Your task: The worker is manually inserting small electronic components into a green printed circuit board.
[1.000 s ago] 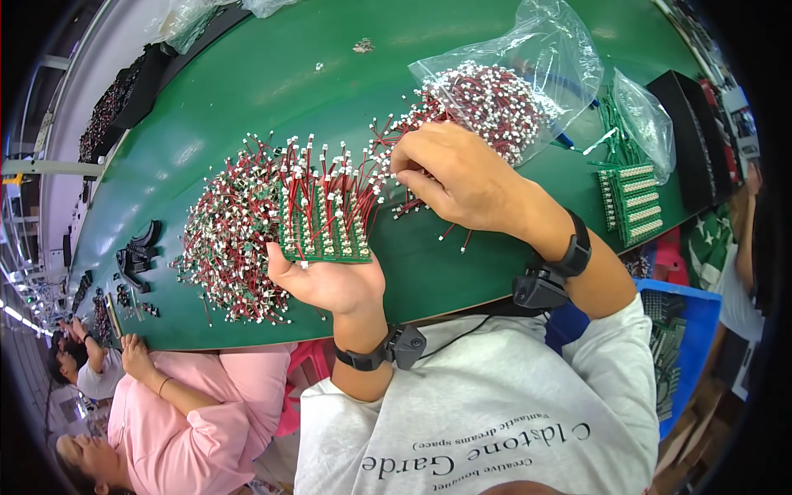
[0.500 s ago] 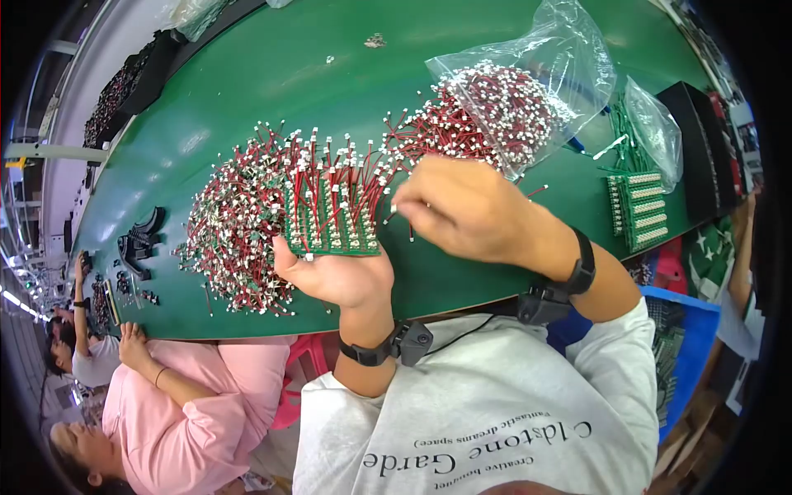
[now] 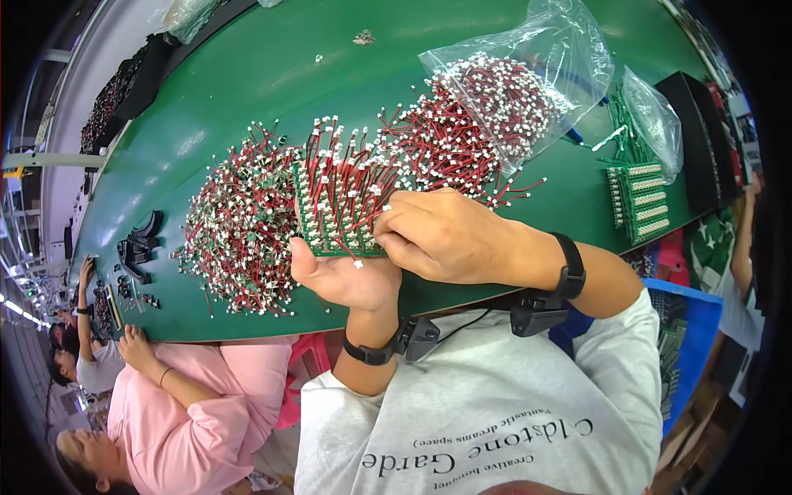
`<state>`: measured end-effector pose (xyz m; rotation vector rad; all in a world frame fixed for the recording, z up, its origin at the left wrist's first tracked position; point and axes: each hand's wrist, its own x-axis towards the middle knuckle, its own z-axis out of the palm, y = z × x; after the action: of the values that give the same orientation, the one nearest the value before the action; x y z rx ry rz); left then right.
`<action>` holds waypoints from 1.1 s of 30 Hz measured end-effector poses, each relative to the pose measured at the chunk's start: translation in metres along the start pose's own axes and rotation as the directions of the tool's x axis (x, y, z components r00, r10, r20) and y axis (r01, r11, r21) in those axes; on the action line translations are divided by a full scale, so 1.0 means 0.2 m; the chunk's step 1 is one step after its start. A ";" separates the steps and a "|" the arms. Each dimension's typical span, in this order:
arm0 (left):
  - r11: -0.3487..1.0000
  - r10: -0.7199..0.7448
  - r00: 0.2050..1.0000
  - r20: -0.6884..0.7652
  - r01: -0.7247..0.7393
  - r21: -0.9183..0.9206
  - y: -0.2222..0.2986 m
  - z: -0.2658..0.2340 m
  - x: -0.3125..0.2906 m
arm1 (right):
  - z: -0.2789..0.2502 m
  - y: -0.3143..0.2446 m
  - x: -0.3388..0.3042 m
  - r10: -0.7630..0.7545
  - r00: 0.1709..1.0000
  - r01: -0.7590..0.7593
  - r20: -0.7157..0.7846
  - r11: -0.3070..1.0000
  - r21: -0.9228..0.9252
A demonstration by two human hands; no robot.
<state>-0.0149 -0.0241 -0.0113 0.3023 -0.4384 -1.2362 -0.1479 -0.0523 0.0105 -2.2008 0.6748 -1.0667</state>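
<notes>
My left hand (image 3: pixel 355 285) is palm up under a green circuit board panel (image 3: pixel 330 238), its thumb at the panel's near left edge. Rows of white sockets cover the panel, and many red wire leads (image 3: pixel 351 177) with white plugs stand up from it. Over the panel's right edge, my right hand (image 3: pixel 450 235) is closed in a pinch. A white plug of a red wire lead (image 3: pixel 385 209) shows at its fingertips; the other fingers are curled and hide part of the panel.
Left of the panel lies a heap of wired small boards (image 3: pixel 235 227). Beyond my right hand, loose red leads (image 3: pixel 441 136) spill from a clear plastic bag (image 3: pixel 569 49). Stacked green panels (image 3: pixel 648 202) and a black box (image 3: pixel 693 124) stand at the right. A co-worker in pink (image 3: pixel 194 404) sits at the left.
My right hand has come down and left to the panel's right edge with the lead. The panel and my left hand have shifted slightly right, and the panel is tilted differently.
</notes>
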 end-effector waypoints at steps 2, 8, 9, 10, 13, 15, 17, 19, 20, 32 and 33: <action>1.000 0.014 0.999 0.031 -0.014 0.006 0.00 -0.01 0.00 | 0.01 0.01 -0.01 -0.003 1.000 0.003 0.004 1.000 -0.001; 0.978 0.051 0.993 -0.107 -0.028 0.205 -0.02 0.02 0.00 | 0.02 0.01 -0.02 -0.050 0.998 0.053 0.022 0.987 -0.152; 0.975 0.047 0.992 -0.120 -0.019 0.224 -0.02 0.02 0.00 | 0.02 0.00 -0.03 -0.075 0.997 0.080 0.027 0.966 -0.246; 0.970 0.043 0.990 -0.132 -0.010 0.242 -0.02 0.02 0.00 | 0.02 -0.01 -0.03 -0.076 0.997 0.080 0.026 0.966 -0.246; 0.990 0.001 0.993 -0.120 0.015 0.137 0.00 0.02 0.00 | 0.02 -0.02 -0.03 -0.116 0.993 0.119 0.029 0.940 -0.319; 0.999 -0.042 0.999 -0.007 0.042 0.021 0.01 0.02 0.01 | 0.02 -0.02 -0.03 -0.101 0.994 0.107 0.034 0.927 -0.358; 0.983 -0.026 0.996 -0.081 0.040 0.181 -0.01 0.04 0.01 | 0.03 -0.02 -0.03 -0.135 0.990 0.142 0.048 0.904 -0.403; 0.945 0.026 0.981 -0.190 0.038 0.326 -0.02 0.07 0.01 | 0.03 -0.02 -0.03 -0.167 0.984 0.177 0.062 0.877 -0.447; 0.945 0.025 0.982 -0.189 0.038 0.326 -0.01 0.05 0.01 | 0.03 -0.02 -0.03 -0.163 0.986 0.167 0.048 0.889 -0.425; 1.000 -0.026 0.996 0.084 0.025 0.010 0.00 0.03 0.01 | -0.01 -0.03 0.01 -0.078 0.992 0.068 -0.099 0.993 -0.097; 0.999 -0.024 0.998 0.055 0.021 0.042 -0.01 0.04 0.01 | 0.00 -0.03 0.01 -0.092 0.990 0.081 -0.106 0.991 -0.106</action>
<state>-0.0198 -0.0258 -0.0055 0.3094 -0.5102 -1.2609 -0.1467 -0.0495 0.0156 -2.2891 0.7014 -1.2306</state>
